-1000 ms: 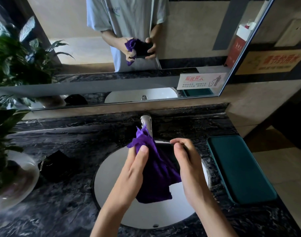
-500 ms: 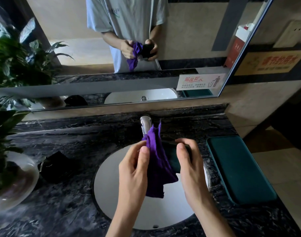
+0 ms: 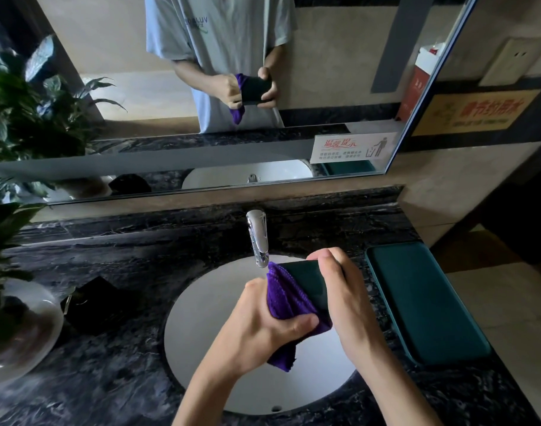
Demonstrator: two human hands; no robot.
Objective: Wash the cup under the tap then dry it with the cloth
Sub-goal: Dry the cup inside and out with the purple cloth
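Over the sink (image 3: 201, 348), the right hand (image 3: 339, 290) had its fingers clamped around the dark cup (image 3: 309, 281); the left hand (image 3: 263, 327) fingers pinched the purple cloth (image 3: 281, 299) against it.

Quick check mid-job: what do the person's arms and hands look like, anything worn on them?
Both forearms are bare, with no gloves on the left hand or right hand. No rings, watch or bracelets show. The mirror shows short sleeves of a light grey-blue T-shirt with small lettering on the chest.
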